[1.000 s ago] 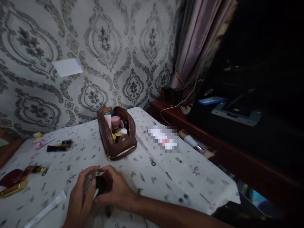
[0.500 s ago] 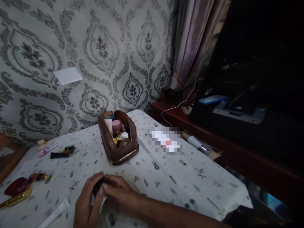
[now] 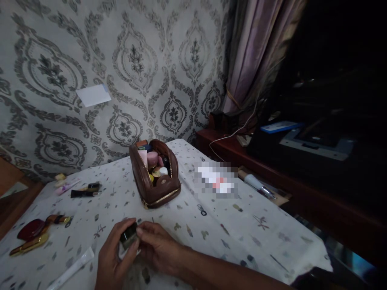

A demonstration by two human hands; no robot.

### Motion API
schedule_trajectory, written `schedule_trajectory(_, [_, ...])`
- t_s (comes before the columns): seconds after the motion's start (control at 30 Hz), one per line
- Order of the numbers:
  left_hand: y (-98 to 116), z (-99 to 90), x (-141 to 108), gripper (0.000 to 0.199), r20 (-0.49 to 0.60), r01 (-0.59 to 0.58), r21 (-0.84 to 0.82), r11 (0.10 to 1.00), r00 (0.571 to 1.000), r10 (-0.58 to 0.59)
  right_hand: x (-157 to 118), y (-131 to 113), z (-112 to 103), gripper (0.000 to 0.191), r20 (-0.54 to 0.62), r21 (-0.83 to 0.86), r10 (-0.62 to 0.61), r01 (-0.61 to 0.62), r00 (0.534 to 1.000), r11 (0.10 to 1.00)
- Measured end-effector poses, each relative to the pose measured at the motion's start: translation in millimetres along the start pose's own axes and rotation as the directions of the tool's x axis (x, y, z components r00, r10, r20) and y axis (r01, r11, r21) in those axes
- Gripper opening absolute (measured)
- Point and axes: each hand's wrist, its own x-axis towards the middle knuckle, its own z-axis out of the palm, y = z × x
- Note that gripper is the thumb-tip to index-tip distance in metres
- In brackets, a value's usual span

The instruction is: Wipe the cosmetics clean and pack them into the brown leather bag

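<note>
A small jar with a black lid (image 3: 129, 234) is held low over the table, in front of a brown bag. My left hand (image 3: 116, 251) grips it from the left side, thumb and fingers around it. From the right, my right hand (image 3: 157, 243) pinches its edge with thumb and fingertips. The brown bag (image 3: 142, 177) stands unzipped beyond both hands, with a pink round item (image 3: 152, 158), a white cap and several other cosmetics inside.
A white tube (image 3: 74, 268) lies left of my left hand. Farther left are a dark red item (image 3: 31, 228), gold pieces and black tubes (image 3: 84, 193). A blurred white item (image 3: 214, 179) and a brush (image 3: 256, 185) lie right of the bag.
The black-lidded jar has come more into view between my hands, its lid now facing up more. The whole scene has shifted slightly right in the view.
</note>
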Motion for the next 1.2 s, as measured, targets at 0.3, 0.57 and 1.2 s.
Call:
schedule_trajectory(0.3, [15.8, 4.7, -2.8, 0.020, -0.159, 0.044, -0.088, 0.995, 0.986, -0.058, -13.3, -5.0, 11.5, 0.048, 0.102, -0.193, 0.064, -0.044, 0.993, 0.980])
schedule_trajectory(0.57, [11.6, 3.4, -0.2, 0.030, -0.058, 0.251, -0.264, 0.931, 0.960, -0.275, -5.1, -2.4, 4.9, 0.052, -0.033, -0.029, 0.019, -0.020, 0.999, 0.999])
schedule_trajectory(1.2, [6.7, -1.5, 3.1, 0.031, -0.054, 0.080, -0.189, 0.979, 0.994, -0.091, -8.6, -4.8, 8.0, 0.057, 0.003, -0.079, 0.059, -0.059, 0.998, 0.995])
